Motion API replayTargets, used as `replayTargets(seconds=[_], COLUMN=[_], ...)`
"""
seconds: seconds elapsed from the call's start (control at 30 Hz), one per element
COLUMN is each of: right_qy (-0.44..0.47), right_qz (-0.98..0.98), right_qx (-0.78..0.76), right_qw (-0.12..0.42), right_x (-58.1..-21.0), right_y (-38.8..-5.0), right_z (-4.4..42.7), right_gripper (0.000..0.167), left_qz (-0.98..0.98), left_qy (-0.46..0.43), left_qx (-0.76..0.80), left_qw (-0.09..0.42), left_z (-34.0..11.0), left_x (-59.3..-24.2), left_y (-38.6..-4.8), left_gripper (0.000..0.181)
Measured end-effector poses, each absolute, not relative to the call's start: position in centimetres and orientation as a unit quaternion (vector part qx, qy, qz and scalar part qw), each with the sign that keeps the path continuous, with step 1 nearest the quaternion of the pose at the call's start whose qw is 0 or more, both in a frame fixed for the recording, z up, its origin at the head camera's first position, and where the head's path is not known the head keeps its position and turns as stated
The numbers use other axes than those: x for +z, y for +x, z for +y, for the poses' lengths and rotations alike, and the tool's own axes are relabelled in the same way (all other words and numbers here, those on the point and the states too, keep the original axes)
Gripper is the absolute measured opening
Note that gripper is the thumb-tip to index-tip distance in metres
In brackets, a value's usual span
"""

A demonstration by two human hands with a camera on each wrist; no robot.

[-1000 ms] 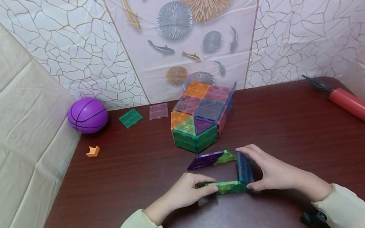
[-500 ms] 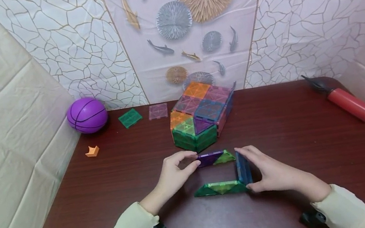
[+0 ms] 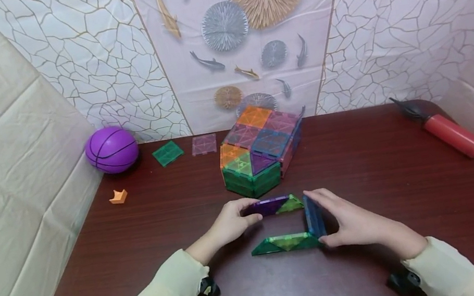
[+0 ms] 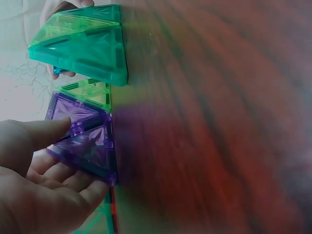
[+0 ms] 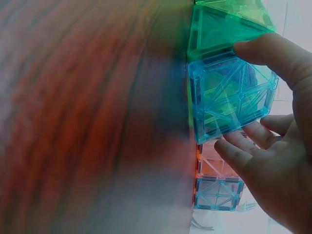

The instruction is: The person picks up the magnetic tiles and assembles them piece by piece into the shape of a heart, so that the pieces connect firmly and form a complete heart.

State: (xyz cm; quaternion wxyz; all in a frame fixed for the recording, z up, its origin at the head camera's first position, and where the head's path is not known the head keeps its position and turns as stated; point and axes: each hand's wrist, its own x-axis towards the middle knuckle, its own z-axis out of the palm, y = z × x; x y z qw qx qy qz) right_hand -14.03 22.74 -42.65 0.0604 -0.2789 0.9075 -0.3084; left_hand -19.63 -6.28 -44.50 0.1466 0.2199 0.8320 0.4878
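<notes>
My left hand (image 3: 228,224) pinches the left end of an upright row of magnetic triangle tiles, made of purple tiles (image 4: 90,146) and a lime-green tile (image 3: 290,204). In the left wrist view the thumb lies on one face and the fingers are behind. My right hand (image 3: 354,220) grips an upright blue square magnetic tile (image 5: 231,95) between thumb and fingers. Nearer me, a standing row of green and lime triangle tiles (image 3: 271,246) meets the blue tile's near edge. The purple row's right end is close to its far edge; whether they touch I cannot tell.
Behind the rows stands a multicoloured magnetic-tile structure (image 3: 253,179). Flat green (image 3: 168,153) and pink (image 3: 204,144) tiles, a purple ball (image 3: 111,150) and a small orange piece (image 3: 118,197) lie to the left. A red-handled tool (image 3: 456,135) lies at the right.
My left hand has left the near green row and moved away from me to the left end of the purple row. The right hand stays at the blue tile.
</notes>
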Motion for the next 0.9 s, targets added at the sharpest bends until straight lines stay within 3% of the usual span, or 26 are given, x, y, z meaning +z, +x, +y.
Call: replayTargets(seconds=[0.23,0.67,0.9], right_qy=[-0.283,-0.3,-0.292], right_qz=[0.908,0.9,0.902], right_qx=[-0.304,-0.307,-0.308], right_qw=[0.058,0.076,0.077], right_x=[-42.6,-42.7,-42.8], right_y=[-14.3,-14.7,-14.8], right_z=[22.8,23.0,23.2], right_gripper=[0.095,0.088,0.092], left_qz=[0.839,0.835,0.836], left_qy=[0.238,0.242,0.227], left_qx=[0.474,0.475,0.476], left_qw=[0.119,0.135,0.152], left_z=[-5.7,-4.8,-5.0], left_x=[-44.4,-44.1,-43.8], left_y=[-20.0,-20.1,-20.2], left_gripper=[0.019,0.021,0.024])
